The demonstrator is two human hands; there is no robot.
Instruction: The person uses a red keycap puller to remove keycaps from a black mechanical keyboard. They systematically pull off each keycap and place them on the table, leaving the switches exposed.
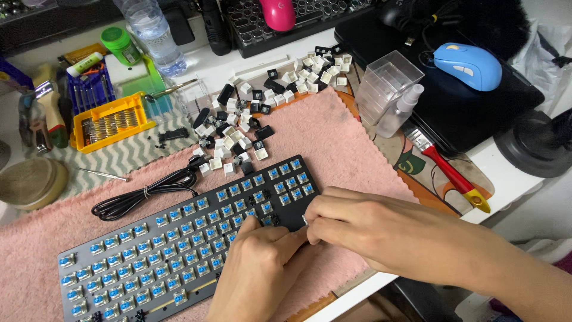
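— Hands first, from the head view: where are they?

— Both over the near right end of the keyboard point(179, 238), a dark board stripped of its caps, blue switches showing in rows. It lies slantwise on a pink towel point(333, 143). My left hand point(256, 271) rests on the board's lower right part, fingers curled down onto the plate. My right hand point(351, 223) comes in from the right, fingertips pinched together at the board's edge, touching the left hand's fingers.

— Holding anything?

— Something small and pale sits between the right fingertips, but I cannot tell what it is — the fingers hide most of it. Whether the left hand grips anything I cannot tell either.

— And around them?

— Beyond the board, a heap of loose keycaps point(238, 137), black and white, spills across the towel's far edge. A coiled black cable point(143, 194) lies just beside the board's upper left. Farther left, an orange tray of springs point(110, 122). To the right, a red-handled brush point(450, 170), a clear plastic box point(390, 86), and a blue mouse point(468, 65) on a black pad.
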